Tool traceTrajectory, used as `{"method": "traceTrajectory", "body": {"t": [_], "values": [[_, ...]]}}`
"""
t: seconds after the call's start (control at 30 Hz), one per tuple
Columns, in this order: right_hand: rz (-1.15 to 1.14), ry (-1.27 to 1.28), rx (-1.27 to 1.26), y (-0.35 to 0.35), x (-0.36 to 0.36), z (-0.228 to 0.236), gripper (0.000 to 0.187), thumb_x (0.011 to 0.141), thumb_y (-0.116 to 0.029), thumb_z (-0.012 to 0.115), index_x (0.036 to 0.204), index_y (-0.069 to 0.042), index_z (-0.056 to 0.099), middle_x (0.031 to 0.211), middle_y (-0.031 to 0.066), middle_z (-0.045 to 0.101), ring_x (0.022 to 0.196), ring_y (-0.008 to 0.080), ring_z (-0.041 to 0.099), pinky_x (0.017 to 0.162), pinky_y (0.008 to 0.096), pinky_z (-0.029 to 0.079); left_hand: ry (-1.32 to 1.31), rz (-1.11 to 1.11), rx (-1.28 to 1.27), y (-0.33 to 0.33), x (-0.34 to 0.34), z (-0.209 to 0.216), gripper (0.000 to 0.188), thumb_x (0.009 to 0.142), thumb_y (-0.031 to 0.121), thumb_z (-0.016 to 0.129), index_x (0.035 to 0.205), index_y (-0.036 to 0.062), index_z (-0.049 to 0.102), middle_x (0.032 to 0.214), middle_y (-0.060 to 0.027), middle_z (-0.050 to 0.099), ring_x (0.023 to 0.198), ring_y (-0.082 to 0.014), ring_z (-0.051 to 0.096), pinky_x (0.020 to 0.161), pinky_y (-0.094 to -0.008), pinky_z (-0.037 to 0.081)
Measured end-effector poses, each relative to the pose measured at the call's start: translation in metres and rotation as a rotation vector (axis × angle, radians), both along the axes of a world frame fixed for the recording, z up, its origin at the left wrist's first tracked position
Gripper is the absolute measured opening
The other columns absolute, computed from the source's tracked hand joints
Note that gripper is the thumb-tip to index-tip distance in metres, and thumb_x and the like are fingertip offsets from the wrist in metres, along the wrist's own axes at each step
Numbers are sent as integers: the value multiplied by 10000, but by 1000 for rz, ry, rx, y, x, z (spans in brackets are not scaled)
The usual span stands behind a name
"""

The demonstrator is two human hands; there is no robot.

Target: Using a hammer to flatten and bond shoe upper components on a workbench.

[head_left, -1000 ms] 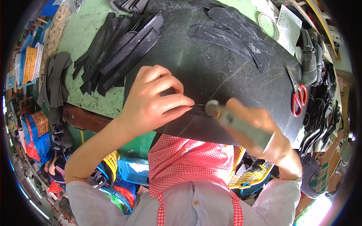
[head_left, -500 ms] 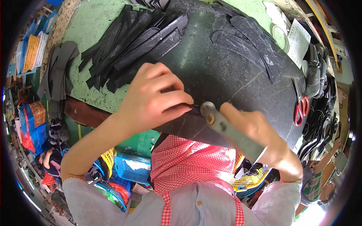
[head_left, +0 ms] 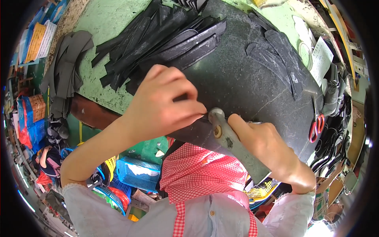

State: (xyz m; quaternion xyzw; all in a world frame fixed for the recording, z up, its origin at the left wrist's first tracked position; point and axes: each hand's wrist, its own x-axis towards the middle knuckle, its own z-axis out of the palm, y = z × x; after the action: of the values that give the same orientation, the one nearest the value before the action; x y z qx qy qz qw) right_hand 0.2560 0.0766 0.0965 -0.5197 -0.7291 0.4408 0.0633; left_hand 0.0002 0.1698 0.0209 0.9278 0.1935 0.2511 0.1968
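Observation:
My right hand (head_left: 264, 144) grips a shoemaker's hammer (head_left: 241, 148) with a round striking face and a long, flat grey-green body. The round face is down at the near part of a black work slab (head_left: 233, 83). Just left of it, my left hand (head_left: 162, 104) is closed, thumb and forefinger pinched on a narrow dark piece that mostly merges with the slab. Its exact kind is hidden. Beyond my left hand lies a fanned pile of black strips (head_left: 158, 43) with rounded ends. A smaller group of black strips (head_left: 276, 59) rests at the slab's far right.
Red-handled scissors (head_left: 317, 127) lie at the slab's right edge, near a paper sheet (head_left: 321, 61). Grey strips (head_left: 67, 63) hang over the green table's left edge. Blue baskets (head_left: 136, 173) stand below, left of my red checked apron (head_left: 201, 168). Other people are at both sides.
The hammer's round face has shifted slightly and its body has turned a little more upright. My left hand keeps its pinch. The table appears shifted rightward and down in view.

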Motion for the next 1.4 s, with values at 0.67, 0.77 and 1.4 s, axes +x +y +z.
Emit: {"method": "traceTrajectory", "body": {"t": [0.67,0.77,1.4], "values": [[64,-16,18,29,-35,9,172,1048,-144,534,1114,2,471,718,265,661,714,497,674,644,592,527,-177,-232,-80,-45,-29,-9,270,740,185,764,998,111,738,1033,-33,675,1004,-253,672,873,-386,577],[2,119,124,31,-41,9,179,998,-114,578,1083,5,476,717,278,646,743,518,660,655,593,513,-200,-308,-31,-77,-4,-1,313,754,181,725,1055,98,741,1096,-57,697,1080,-257,683,931,-384,592],[-842,-96,305,-69,154,-15,218,1043,-98,655,1235,5,656,901,111,663,809,153,566,772,330,504,-130,-27,180,28,222,-4,359,824,128,817,1178,131,757,1223,-56,622,1261,-277,573,1118,-445,464]]}}
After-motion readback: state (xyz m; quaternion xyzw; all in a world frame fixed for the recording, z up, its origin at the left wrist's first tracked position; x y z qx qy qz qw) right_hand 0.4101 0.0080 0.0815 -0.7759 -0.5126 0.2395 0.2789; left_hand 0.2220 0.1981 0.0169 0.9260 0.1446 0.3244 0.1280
